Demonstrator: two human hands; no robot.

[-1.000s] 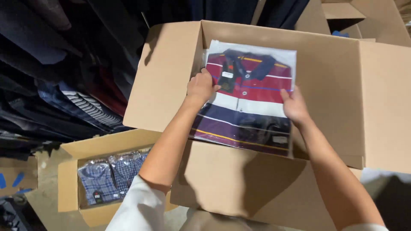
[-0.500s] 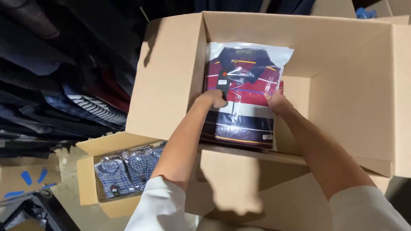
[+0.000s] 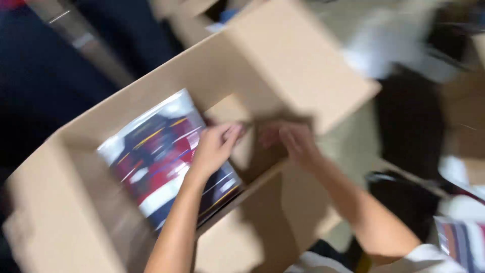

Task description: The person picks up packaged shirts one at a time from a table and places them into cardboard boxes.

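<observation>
A folded striped polo shirt in a clear plastic bag [image 3: 156, 151], red, navy and white, lies flat inside a large open cardboard box [image 3: 70, 202]. My left hand [image 3: 214, 147] rests on the bag's right edge, fingers stretched out and gripping nothing. To its right, my right hand [image 3: 293, 141] hovers over the bare box floor, fingers loose and empty. The whole view is blurred by motion and tilted.
One wide box flap [image 3: 303, 65] stands up behind my hands. Dark garments [image 3: 60, 65] hang at the upper left. Another bagged striped garment [image 3: 462, 242] lies at the bottom right, next to dark items and more cardboard [image 3: 467, 136].
The view has swung and tilted sharply. The bagged shirt has gone down flat into the box, and both hands have let go of it and shifted to its right side.
</observation>
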